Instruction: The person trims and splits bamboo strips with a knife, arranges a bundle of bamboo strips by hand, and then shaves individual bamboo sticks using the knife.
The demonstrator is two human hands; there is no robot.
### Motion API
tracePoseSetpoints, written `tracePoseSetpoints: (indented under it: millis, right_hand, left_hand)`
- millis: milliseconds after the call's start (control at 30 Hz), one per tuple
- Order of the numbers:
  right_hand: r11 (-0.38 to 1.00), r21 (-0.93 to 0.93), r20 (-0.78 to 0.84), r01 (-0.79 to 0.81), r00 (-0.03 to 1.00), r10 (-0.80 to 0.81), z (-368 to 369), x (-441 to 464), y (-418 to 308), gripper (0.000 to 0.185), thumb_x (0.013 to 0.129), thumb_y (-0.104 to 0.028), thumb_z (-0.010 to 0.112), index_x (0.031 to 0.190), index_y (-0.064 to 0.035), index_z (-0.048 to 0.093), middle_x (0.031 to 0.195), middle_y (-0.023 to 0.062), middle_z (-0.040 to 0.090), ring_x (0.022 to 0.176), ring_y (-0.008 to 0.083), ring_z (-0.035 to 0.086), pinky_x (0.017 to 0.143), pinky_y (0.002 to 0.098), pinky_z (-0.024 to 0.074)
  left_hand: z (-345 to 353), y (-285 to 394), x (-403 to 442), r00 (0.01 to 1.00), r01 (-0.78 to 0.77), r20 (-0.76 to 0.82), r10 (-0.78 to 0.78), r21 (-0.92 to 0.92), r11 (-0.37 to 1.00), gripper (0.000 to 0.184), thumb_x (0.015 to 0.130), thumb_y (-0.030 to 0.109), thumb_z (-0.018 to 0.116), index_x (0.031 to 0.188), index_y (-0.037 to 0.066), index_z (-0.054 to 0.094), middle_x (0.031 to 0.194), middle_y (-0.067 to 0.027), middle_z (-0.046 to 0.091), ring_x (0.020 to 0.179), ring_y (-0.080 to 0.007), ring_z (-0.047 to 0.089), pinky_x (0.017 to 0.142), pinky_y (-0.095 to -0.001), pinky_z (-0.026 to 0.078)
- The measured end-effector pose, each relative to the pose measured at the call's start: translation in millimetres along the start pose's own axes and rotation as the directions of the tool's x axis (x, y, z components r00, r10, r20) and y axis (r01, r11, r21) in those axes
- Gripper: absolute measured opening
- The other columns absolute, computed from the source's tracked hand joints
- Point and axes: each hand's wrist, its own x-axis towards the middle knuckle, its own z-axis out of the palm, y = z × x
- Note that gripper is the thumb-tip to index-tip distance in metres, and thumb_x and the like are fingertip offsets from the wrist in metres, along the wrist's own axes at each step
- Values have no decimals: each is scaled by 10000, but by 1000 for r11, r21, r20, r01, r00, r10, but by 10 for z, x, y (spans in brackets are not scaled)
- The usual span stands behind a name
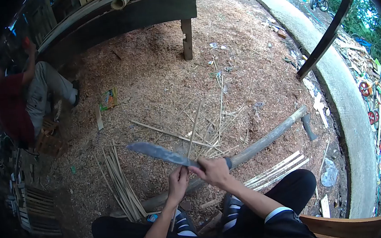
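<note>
My right hand is wrapped round the dark handle of a machete, whose broad blade points to the left. Closed in a pinch, my left hand holds a thin bamboo strip just beneath the blade. The strip slants up past the blade, and its lower end comes out below my left hand. Both hands are close together above a long wooden pole lying across the ground. Where exactly the blade meets the strip is hard to make out.
Bamboo strips lie bundled at left, with more pale strips at right. A dark wooden bench stands ahead. Another person sits at far left. A post leans beside the concrete path. Shavings cover the ground.
</note>
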Motion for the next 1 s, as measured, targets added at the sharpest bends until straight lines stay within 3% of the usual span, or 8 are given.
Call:
tracePoseSetpoints:
  millis: [100,167,200,267,367,667,900,1000]
  right_hand:
    - [959,-57,3,-279,960,280,-99,199,449,478,947,-554,568,733,-127,600,600,103,639,478,265,615,469,396,463]
    - [869,17,-61,-495,867,495,-235,306,846,506,963,-556,538,746,-111,641,602,131,635,516,308,628,498,427,467]
    - [869,21,-62,-494,867,494,-304,297,927,506,963,-556,538,746,-111,641,602,131,635,516,308,628,498,427,467]
    - [842,-94,-308,-532,820,483,-382,277,1012,515,970,-548,524,801,-85,674,605,162,628,571,360,640,544,463,475]
    - [842,-4,-271,-540,811,519,-390,322,798,517,968,-548,523,849,-72,689,607,176,624,609,398,640,582,488,478]
    - [914,-3,-174,-405,900,399,-322,319,317,501,956,-527,561,783,-63,629,577,163,603,552,359,630,536,470,469]
    - [989,66,-37,-132,990,134,-29,52,-76,495,943,-534,579,764,-72,597,564,139,606,523,331,636,499,424,485]
    - [996,-91,98,-24,995,33,44,38,-40,512,926,-581,574,771,-94,599,548,125,603,478,319,623,477,423,485]
  left_hand:
    - [-102,124,-133,971,224,-28,-236,-228,948,352,1071,327,463,835,75,536,601,65,394,483,-25,347,430,-224,255]
    - [-200,-34,-110,993,92,-56,-100,-131,987,361,1074,340,450,831,82,519,592,70,374,461,-20,328,411,-219,237]
    - [-246,-88,-96,996,-43,-74,40,-38,998,369,1077,353,436,827,89,502,583,75,353,439,-15,309,392,-213,219]
    - [-289,52,-95,993,8,-112,-23,-128,992,367,1079,352,427,831,91,497,579,78,338,425,-15,294,380,-215,210]
    - [-295,90,-28,985,58,-148,-92,-222,973,364,1075,377,425,838,106,480,583,81,319,414,-15,280,364,-214,205]
    - [-189,12,76,995,59,-63,-70,-167,984,366,1069,406,430,847,118,468,577,87,307,416,-13,281,358,-209,203]
    - [-109,-87,55,998,50,-30,-52,-36,998,361,1068,379,451,860,93,524,590,73,371,466,-21,339,416,-226,259]
    - [-56,-105,8,999,17,-34,-17,7,1000,346,1068,359,461,876,83,547,604,73,395,470,-20,346,422,-231,261]
